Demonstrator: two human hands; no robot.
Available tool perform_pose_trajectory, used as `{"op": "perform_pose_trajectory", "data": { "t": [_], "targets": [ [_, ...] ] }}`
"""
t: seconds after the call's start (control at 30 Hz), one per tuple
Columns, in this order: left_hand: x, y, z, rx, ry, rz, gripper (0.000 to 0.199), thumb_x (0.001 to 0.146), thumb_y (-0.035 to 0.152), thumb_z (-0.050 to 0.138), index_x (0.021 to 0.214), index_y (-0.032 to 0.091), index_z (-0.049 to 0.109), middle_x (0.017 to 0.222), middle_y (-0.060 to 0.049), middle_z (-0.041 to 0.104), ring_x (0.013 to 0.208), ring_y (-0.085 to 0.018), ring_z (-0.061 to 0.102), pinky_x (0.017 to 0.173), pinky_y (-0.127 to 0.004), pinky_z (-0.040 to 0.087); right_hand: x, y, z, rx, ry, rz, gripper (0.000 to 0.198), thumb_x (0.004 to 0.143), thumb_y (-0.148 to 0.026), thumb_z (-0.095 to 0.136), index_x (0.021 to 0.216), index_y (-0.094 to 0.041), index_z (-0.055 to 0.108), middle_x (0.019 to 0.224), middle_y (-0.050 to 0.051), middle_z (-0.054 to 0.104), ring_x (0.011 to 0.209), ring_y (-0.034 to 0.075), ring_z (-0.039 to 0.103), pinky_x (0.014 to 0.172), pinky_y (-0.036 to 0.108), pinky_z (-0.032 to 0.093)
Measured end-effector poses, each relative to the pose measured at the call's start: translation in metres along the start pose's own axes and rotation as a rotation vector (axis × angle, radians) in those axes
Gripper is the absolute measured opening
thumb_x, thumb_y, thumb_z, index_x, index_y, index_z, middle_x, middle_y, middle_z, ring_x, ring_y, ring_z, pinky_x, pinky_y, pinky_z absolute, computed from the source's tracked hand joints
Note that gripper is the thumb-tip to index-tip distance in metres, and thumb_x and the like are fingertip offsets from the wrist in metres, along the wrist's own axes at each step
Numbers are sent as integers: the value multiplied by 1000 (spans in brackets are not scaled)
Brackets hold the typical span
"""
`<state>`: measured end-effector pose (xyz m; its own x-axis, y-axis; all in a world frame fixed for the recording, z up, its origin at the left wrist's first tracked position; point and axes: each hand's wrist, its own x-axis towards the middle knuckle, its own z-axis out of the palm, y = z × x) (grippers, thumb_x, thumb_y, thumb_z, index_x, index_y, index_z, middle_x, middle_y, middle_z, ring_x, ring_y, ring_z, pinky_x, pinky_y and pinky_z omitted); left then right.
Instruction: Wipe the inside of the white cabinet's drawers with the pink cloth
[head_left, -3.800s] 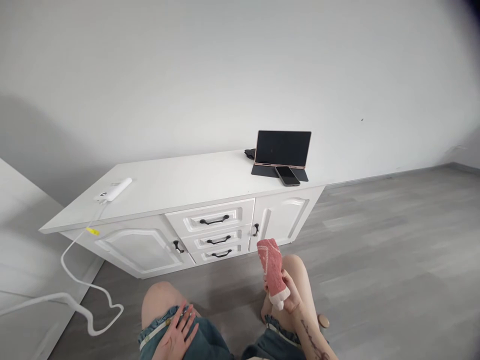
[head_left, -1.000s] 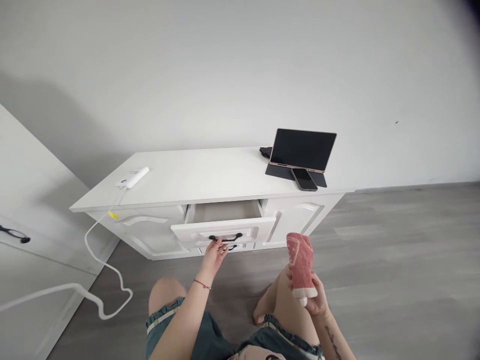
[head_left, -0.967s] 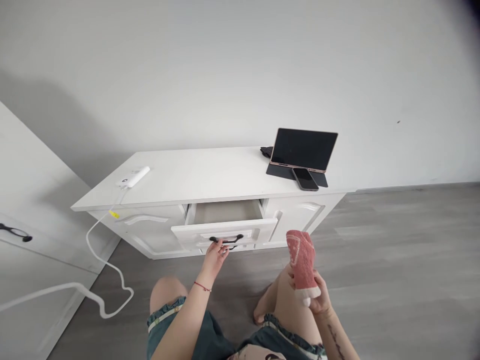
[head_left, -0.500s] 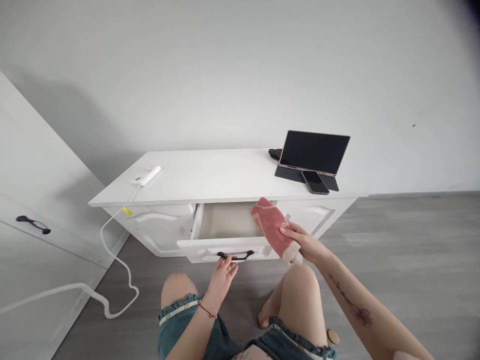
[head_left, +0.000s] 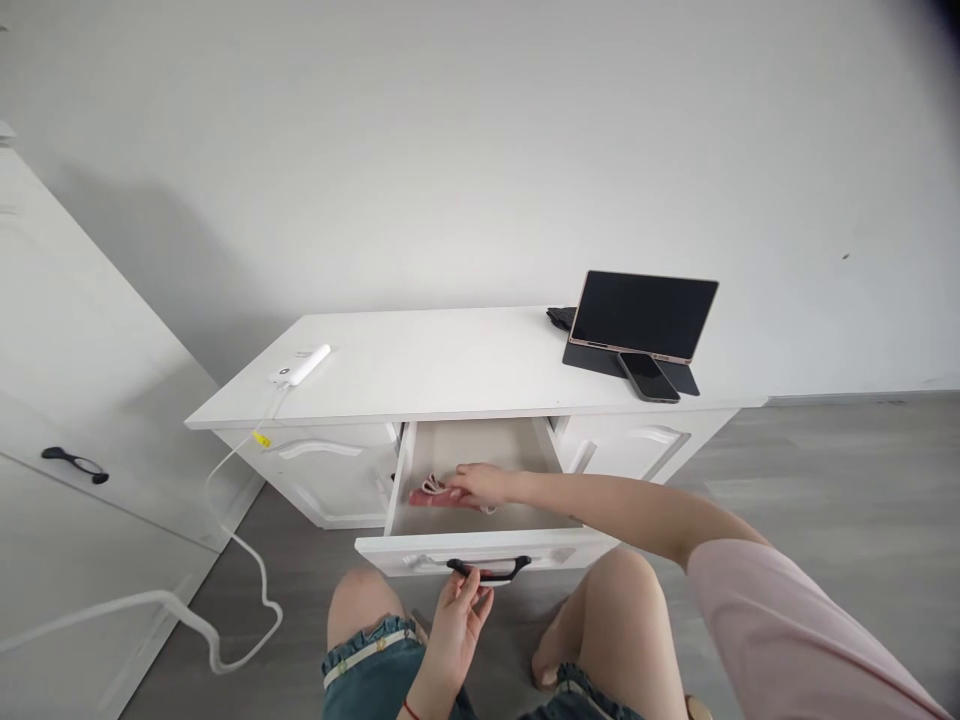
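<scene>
The white drawer (head_left: 480, 548) at the middle of the cabinet is pulled out. My left hand (head_left: 459, 618) has its fingers hooked on the drawer's black handle (head_left: 510, 571). Inside the drawer, my right hand (head_left: 484, 484) reaches in from the right, its fingers closed on a folded pink cloth with white edging (head_left: 429, 496). The cloth lies low toward the drawer's front left. My fingers hide part of it, so its exact kind is unclear.
On the cabinet top (head_left: 420, 365) stand a tablet (head_left: 643, 315) with a phone (head_left: 649, 378) leaning at its front and a black item (head_left: 559, 318) behind. A white power bank (head_left: 309, 366) with a long white cable (head_left: 262, 570) is at left. A tall white cupboard (head_left: 90, 350) borders the left.
My right hand has carried the pink cloth leftward and down into the drawer. The drawer is pulled out farther toward me, my left hand still on its handle.
</scene>
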<state>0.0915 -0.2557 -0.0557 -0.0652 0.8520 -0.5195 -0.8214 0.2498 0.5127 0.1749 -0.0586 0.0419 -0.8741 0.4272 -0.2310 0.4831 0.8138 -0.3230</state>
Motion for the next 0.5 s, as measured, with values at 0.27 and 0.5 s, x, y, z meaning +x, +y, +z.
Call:
{"op": "perform_pose_trajectory", "data": {
  "t": [0.27,0.5],
  "targets": [
    [2,0,-2,-9,47,-51,28,55,24,89,62,20,62,77,0,64,72,-12,65,82,-30,56,29,-7,33,-20,-175,-204,36,87,-26,57,118,-45,64,110,0,64,99,23,58,84,33,44],
    [7,0,-8,78,24,-26,26,55,32,88,64,22,66,83,-3,69,76,-15,67,86,-30,54,67,34,22,-142,-20,-122,33,91,-28,52,114,-46,66,112,1,61,107,25,53,88,37,42]
  ]
}}
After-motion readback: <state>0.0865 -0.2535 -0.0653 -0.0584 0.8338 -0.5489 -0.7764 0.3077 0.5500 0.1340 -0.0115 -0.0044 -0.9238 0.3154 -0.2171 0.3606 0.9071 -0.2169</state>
